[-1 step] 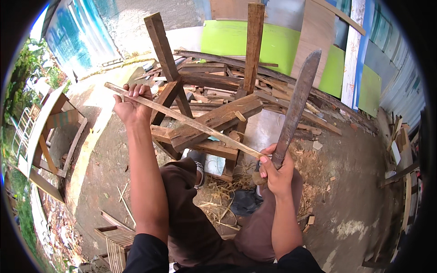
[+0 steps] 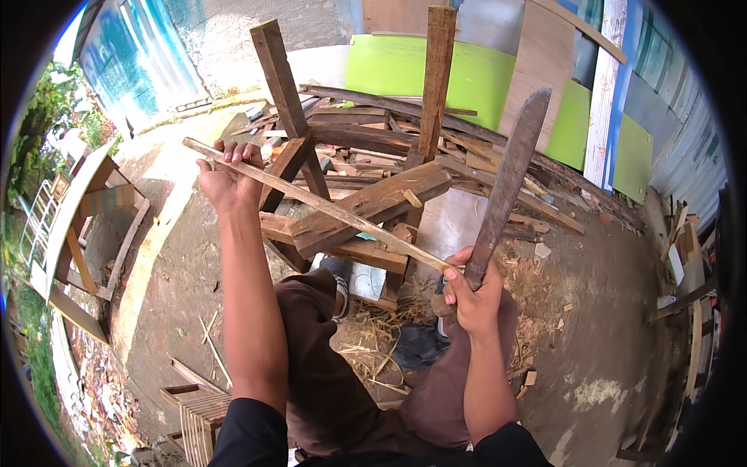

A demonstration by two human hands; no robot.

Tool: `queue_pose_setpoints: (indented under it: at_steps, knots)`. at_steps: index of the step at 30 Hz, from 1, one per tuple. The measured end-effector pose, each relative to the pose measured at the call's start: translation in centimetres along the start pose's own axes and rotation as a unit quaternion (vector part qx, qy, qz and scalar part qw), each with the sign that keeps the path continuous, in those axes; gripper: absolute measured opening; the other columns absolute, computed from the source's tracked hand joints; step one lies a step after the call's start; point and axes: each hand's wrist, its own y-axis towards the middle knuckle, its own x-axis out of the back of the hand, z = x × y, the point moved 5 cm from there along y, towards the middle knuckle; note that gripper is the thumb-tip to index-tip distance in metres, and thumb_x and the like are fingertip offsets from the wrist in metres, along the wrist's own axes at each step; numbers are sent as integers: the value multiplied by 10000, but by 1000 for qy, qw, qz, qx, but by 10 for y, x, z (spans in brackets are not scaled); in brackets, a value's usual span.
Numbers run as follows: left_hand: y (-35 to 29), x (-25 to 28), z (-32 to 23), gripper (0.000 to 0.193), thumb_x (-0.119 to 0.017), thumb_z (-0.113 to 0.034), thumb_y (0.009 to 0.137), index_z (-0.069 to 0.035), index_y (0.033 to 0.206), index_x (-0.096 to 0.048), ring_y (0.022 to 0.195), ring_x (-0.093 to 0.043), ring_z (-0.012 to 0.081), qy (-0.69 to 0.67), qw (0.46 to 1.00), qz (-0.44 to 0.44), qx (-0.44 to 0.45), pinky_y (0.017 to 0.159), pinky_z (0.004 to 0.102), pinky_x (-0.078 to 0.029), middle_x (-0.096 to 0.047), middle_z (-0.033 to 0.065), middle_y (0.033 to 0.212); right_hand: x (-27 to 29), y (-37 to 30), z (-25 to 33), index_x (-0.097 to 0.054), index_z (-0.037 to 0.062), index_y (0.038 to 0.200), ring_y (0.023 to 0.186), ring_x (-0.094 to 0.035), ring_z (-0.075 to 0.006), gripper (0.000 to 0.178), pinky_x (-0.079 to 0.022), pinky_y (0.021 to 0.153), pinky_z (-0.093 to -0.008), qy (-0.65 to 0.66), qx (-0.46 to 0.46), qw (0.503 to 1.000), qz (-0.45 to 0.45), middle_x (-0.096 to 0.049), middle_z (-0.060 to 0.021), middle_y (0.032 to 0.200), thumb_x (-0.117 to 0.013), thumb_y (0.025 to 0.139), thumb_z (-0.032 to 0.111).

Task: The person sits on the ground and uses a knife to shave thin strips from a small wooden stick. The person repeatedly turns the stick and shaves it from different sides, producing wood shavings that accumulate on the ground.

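A long, thin wooden strip (image 2: 334, 212) slants down from upper left to lower right between my hands. My left hand (image 2: 232, 183) is closed on it near its upper end, thumb apart from the fingers. In my right hand (image 2: 473, 292) is the handle of a machete (image 2: 510, 183), its broad dark blade pointing up and slightly right. The thumb of that same hand pinches the strip's lower end beside the blade's base. Behind the strip, a thick wooden block (image 2: 369, 206) rests tilted on a rough timber frame (image 2: 373, 253) with two tall posts.
Scrap boards and beams (image 2: 366, 140) lie piled beyond the frame, before green panels (image 2: 436, 70). Shavings (image 2: 369, 354) and a dark cloth-like object (image 2: 420, 346) are on the ground by my feet. A slatted wooden piece (image 2: 201, 424) sits lower left; a wooden structure (image 2: 93, 233) stands farther left.
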Motion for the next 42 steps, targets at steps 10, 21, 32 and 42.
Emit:
queue_pose_setpoints:
  at_steps: [10, 21, 32, 42]
  knots:
    - [-29, -14, 46, 516, -207, -404, 1120, -48, 1413, -439, 736, -385, 156, 224, 973, -47, 35, 663, 348, -443, -368, 60, 950, -8, -6, -7, -591, 14, 1040, 614, -531, -39, 199, -424, 520, -203, -142, 51, 989, 12, -668, -75, 969, -726, 899, -23]
    - [-62, -37, 110, 407, -374, -261, 1112, 2, 1405, -477, 754, -521, 160, 312, 903, 172, 241, 732, 341, -513, -475, 24, 814, -2, 7, -20, -587, -10, 1041, 468, -471, -66, 272, -401, 437, -225, -15, 24, 996, 88, -684, -180, 922, -674, 987, 242]
    - [-110, -40, 189, 260, -619, -206, 1023, -34, 1218, -607, 733, -566, 124, 265, 895, 129, 334, 697, 288, -542, -542, 19, 818, -29, 6, -29, -557, -35, 1098, 427, -471, -90, 274, -416, 399, -243, 19, -69, 997, 16, -661, -131, 791, -720, 938, 115]
    - [-130, -71, 181, 526, -570, -422, 1029, -29, 1379, -563, 1174, -564, 200, 541, 809, 158, 165, 1001, 379, -495, -632, 146, 1182, -2, 14, -22, -548, 6, 1109, 487, -489, -70, 317, -407, 413, -211, 59, -24, 996, -61, -651, -99, 855, -757, 905, 129]
